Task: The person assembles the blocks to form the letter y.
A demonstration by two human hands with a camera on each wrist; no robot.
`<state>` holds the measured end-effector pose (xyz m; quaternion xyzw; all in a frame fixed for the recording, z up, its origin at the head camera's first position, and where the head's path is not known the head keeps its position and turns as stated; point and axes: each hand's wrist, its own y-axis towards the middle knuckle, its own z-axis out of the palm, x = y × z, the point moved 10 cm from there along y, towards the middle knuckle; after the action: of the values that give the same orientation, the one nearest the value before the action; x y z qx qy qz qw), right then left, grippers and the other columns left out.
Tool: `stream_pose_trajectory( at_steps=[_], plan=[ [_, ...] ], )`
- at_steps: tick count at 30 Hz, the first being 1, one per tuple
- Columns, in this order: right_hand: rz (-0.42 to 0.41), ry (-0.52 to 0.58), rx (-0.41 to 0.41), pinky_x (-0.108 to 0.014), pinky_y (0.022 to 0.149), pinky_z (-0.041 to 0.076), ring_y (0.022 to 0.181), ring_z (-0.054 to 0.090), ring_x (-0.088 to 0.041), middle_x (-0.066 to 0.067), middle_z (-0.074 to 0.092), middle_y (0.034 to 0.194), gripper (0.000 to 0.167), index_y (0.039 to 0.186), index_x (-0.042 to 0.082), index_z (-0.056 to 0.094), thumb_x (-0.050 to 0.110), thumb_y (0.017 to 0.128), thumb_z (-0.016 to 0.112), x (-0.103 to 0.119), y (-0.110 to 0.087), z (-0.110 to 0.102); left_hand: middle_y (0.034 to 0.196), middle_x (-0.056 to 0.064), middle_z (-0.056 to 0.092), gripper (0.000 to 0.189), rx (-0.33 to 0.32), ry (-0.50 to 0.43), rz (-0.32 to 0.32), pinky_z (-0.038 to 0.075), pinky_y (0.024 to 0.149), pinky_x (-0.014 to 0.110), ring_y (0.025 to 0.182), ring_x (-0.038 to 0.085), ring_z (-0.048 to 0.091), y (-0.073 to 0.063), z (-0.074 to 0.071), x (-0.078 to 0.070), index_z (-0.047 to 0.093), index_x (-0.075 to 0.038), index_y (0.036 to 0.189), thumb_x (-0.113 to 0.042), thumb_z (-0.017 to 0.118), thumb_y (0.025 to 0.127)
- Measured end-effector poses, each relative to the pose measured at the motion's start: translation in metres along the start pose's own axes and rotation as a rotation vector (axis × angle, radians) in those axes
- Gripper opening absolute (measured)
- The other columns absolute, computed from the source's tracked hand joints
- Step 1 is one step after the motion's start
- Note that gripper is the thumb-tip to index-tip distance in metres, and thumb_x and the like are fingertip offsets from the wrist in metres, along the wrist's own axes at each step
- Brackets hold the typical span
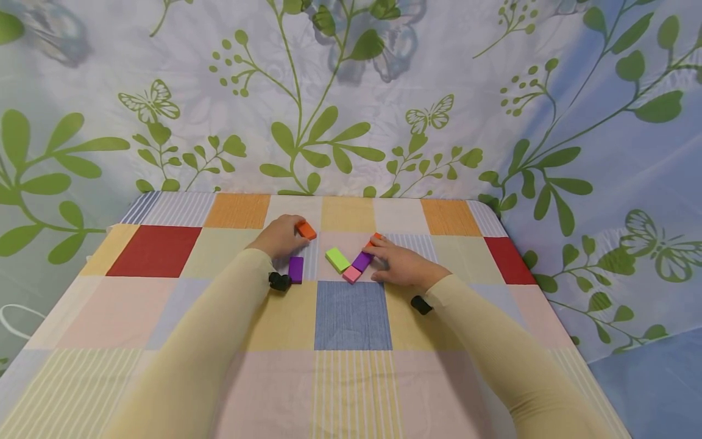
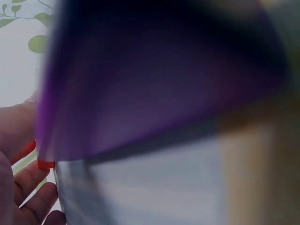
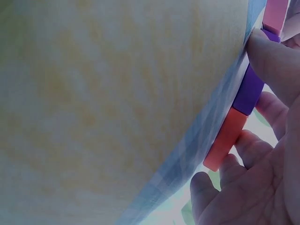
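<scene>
Orange on the upper-left block and upper-right block; purple on the lower-left block and centre-right block; lime green on the central block, pink on the small block. Patchwork on the tablecloth in red, orange, yellow, pink, blue, partly striped. Green leaf-and-butterfly print on the pale backdrop cloth. Cream on both sleeves.

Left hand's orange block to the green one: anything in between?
Nothing visible: only tablecloth separates the orange block in the left hand from the green block. The purple block near that hand lies off the line.
</scene>
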<state>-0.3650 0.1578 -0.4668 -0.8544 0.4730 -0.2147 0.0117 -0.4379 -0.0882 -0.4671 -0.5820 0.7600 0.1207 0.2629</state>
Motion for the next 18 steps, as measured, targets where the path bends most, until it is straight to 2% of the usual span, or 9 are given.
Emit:
stream_pose_trajectory(
  at_steps=[18],
  plan=[
    [-0.009,-0.003,-0.005,-0.053,0.132,0.023,0.165,0.011,-0.037,-0.014,0.018,0.177,0.074,0.163,0.016,0.042,0.028,0.098,0.076,-0.0009,0.0009,0.0004,0.146,0.016,0.058,0.058,-0.016,-0.011,-0.024,0.045,0.117,0.052,0.126,0.032,0.056,0.001,0.0018,0.0032,0.052,-0.006,0.152,-0.027,0.069,0.1]
  ],
)
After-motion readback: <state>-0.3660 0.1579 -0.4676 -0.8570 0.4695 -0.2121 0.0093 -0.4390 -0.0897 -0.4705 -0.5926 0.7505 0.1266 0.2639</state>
